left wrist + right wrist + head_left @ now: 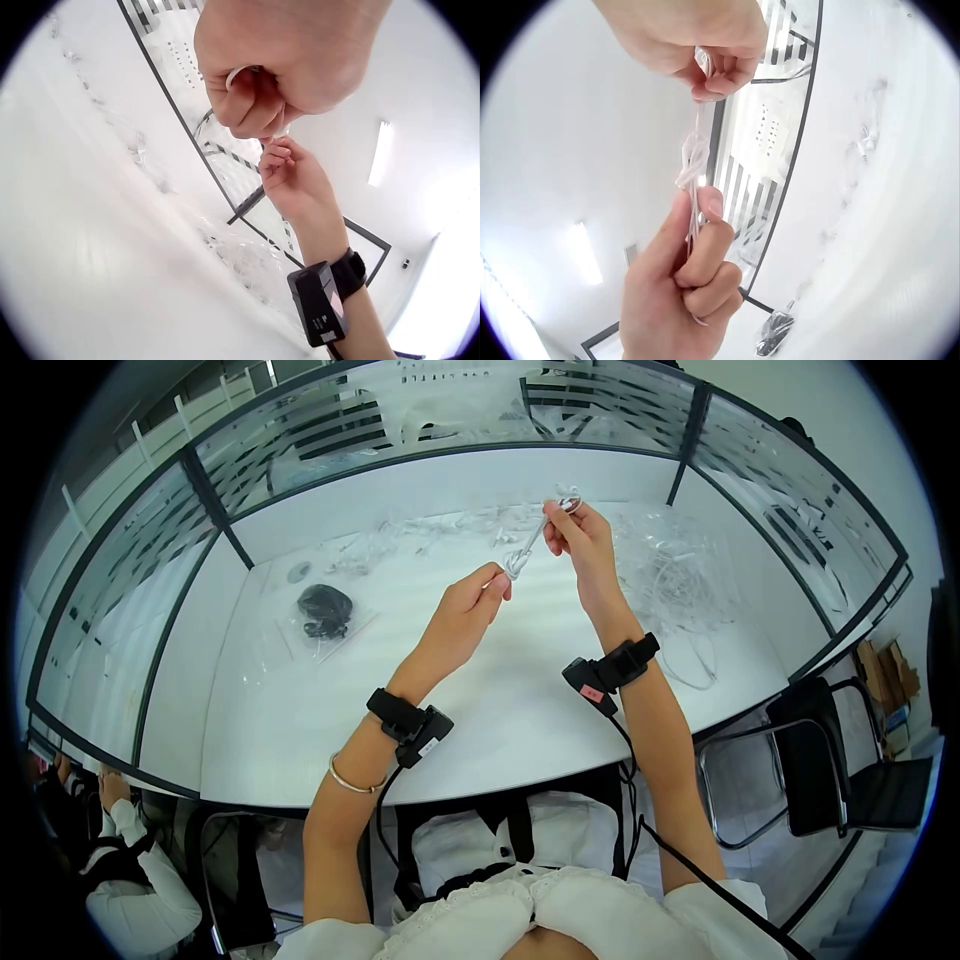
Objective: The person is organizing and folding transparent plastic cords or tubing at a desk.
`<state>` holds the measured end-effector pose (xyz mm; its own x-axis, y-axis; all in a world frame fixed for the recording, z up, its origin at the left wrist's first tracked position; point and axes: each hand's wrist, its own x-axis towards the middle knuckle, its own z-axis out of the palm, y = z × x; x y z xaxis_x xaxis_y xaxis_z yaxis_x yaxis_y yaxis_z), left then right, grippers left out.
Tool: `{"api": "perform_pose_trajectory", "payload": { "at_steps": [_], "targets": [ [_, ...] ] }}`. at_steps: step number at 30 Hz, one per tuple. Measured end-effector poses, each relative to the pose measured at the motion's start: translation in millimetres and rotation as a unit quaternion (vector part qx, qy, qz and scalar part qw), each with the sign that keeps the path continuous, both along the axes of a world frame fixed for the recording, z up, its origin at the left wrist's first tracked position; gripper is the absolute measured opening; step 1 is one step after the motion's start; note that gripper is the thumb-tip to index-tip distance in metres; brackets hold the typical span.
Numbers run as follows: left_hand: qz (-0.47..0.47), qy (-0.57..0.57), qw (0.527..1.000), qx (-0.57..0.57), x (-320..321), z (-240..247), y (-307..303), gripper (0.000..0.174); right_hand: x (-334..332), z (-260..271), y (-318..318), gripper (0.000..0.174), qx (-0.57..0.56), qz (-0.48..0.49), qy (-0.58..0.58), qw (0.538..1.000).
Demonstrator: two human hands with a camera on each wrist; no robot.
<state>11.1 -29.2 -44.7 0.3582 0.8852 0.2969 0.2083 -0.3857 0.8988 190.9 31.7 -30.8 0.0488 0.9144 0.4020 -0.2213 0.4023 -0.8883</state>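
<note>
Both hands, left (pixel 465 615) and right (pixel 588 550), pinch the white cable (pixel 695 161), upper centre of the head view, above the surface (pixel 490 690). Looks light, floppy, maybe slippery; I'd grab it just beside the knot.

The bench (pixel 480 690) looks smooth, white and lightly glossy. Clear, shiny plastic bags (pixel 350 640) crinkle on it; the white cable (pixel 530 545) looks smooth and plastic-coated. The 2 wristbands (pixel 397 713) look matt black.
</note>
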Motion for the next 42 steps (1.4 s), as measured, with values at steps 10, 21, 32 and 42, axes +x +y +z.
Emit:
{"api": "perform_pose_trajectory", "payload": {
  "at_steps": [10,21,32,42],
  "targets": [
    [-0.008,0.000,1.000,-0.011,1,-2,3,0.029,12,-1,10,0.020,-0.004,-0.018,0.022,1.000],
    [-0.141,-0.146,0.951,-0.233,-9,3,6,0.025,20,4,13,0.021,0.009,-0.008,0.040,0.999],
    [0.012,0.126,0.992,0.023,-1,-18,12,0.018,-10,0,8,0.022,0.025,0.119,-0.049,0.991],
    [-0.024,-0.069,0.997,-0.039,3,-23,12,0.016,-16,5,-8,0.021,-0.028,0.122,-0.004,0.992]
  ]
}}
